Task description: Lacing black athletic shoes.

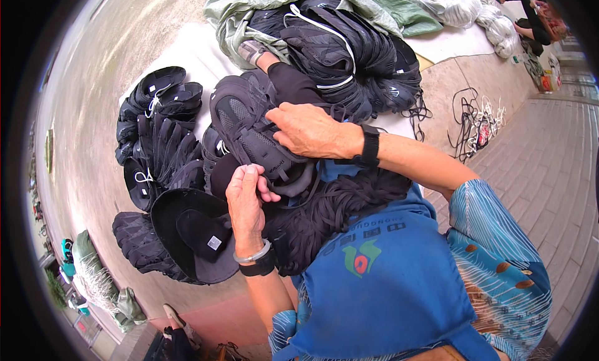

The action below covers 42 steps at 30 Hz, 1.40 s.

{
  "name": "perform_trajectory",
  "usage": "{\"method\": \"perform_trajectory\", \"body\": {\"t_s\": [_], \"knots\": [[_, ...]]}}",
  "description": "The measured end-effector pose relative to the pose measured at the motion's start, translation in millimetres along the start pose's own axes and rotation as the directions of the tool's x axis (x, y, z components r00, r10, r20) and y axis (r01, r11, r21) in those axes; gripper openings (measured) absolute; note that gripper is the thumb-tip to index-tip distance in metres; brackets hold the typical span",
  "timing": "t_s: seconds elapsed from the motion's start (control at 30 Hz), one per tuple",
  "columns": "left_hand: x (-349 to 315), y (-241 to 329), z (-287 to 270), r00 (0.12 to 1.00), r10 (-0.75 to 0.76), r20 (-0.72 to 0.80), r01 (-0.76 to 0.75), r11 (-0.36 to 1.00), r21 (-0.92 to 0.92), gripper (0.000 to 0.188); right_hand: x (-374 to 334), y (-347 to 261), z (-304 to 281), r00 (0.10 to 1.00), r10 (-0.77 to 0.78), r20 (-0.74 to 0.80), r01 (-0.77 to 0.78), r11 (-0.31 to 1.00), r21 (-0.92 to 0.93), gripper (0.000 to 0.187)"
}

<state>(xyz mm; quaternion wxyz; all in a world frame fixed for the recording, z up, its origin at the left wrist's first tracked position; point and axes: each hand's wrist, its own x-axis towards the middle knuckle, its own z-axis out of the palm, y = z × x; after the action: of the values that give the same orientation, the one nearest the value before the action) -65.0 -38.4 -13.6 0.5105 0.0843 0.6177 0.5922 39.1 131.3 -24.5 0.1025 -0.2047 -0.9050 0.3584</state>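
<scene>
Both hands on a shoe upper
We hold the black mesh shoe upper (pixel 256 136): right hand (pixel 309 131) clasps it, left hand (pixel 246 196) pinches its lower edge.

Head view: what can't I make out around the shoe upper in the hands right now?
- Left hand fingers: tips curl under the shoe upper; grip hidden.
- Right hand: palm covers part of the upper.
- Bundle of black laces: lower part hidden by the blue apron.
- Pile of uppers: partly under the green sack.
</scene>
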Motion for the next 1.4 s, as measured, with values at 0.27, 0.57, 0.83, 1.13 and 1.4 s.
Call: {"method": "perform_trajectory", "body": {"t_s": [0.27,0.57,0.83,1.13,1.4], "knots": [[-8,9,6,0.997,-0.062,-0.042,0.063,0.998,0.018,0.028,-3,1,1,0.966,0.055,0.252,-0.069,0.997,0.045,0.019],[-10,10,10,0.997,-0.066,-0.028,0.067,0.997,0.046,0.028,-7,2,7,0.999,0.027,0.046,-0.021,0.992,-0.121,0.04],[-10,12,16,0.998,-0.064,-0.015,0.065,0.987,0.146,0.033,-19,-5,1,0.977,-0.148,0.153,0.18,0.958,-0.222,0.031],[2,13,23,0.993,-0.112,0.028,0.115,0.971,-0.21,0.039,-36,-58,-31,0.65,-0.596,0.471,0.208,0.736,0.644,0.03],[3,-2,17,0.993,-0.113,0.023,0.115,0.953,-0.28,0.019,-52,-82,-49,0.392,-0.624,0.676,0.109,0.762,0.639,0.035]]}}
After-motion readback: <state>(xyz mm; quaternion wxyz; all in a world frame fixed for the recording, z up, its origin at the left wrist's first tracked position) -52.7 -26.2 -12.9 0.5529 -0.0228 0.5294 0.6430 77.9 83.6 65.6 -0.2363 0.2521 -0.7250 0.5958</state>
